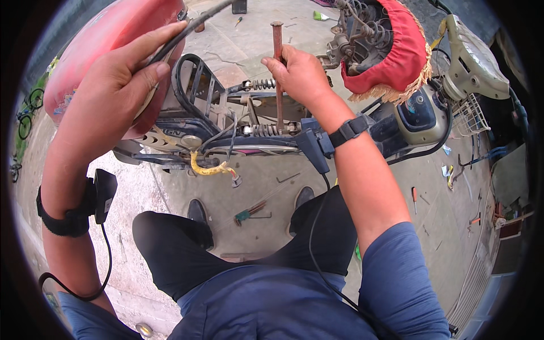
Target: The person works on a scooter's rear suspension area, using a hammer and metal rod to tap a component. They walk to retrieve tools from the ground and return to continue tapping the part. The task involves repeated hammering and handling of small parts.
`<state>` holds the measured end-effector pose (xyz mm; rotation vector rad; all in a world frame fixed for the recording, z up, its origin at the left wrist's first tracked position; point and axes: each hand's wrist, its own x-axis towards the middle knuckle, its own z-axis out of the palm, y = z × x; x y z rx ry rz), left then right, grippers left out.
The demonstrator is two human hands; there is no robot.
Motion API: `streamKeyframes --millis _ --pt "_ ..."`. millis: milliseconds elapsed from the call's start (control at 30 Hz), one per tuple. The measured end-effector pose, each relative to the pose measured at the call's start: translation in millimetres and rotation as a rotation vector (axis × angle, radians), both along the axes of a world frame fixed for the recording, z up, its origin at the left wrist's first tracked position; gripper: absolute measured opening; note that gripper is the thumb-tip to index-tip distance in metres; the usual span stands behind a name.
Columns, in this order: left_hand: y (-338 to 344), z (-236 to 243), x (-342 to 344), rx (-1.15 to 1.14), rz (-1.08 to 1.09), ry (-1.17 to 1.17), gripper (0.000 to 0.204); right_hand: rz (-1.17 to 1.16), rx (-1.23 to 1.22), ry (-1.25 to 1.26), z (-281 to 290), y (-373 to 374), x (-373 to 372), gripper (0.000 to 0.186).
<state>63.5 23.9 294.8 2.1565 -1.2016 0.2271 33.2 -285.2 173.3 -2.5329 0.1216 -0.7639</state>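
My left hand, at upper left, is closed over a dark bar along the edge of a large red plastic shell. My right hand has its fingers wrapped round a rusty metal rod with a flat flared head. The rod stands nearly upright, and its lower end meets the scooter frame beside a coil-spring shock absorber. Right of that hand, a seat with a red fringed cover is tipped up, showing its springs. A yellow wire bundle with a connector hangs below the frame.
The scooter's handlebar housing and wire basket are at right. Between my shoes lies a green-holdered hex key set, with a loose hex key nearby. An orange-handled screwdriver and a green brush lie on the floor.
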Motion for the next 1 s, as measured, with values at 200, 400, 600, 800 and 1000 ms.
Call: streamKeyframes --millis 200,400,600,800,1000 --pt "-2 -4 2 -0.146 -0.041 0.066 0.044 0.006 -0.035 -0.032 2 3 -3 0.036" --pt "7 -6 3 -0.002 -0.05 0.122 0.044 0.002 0.01 0.011 4 7 -1 0.036" --pt "5 2 -4 0.098 0.021 0.074 0.044 0.021 0.018 -0.019 2 3 0 0.035" --pt "-2 -11 3 -0.229 -0.068 0.049 0.044 -0.001 0.014 -0.024 1 6 -3 0.035" --pt "2 -3 3 -0.111 -0.035 0.037 0.043 -0.002 0.014 -0.034 3 3 0 0.035"
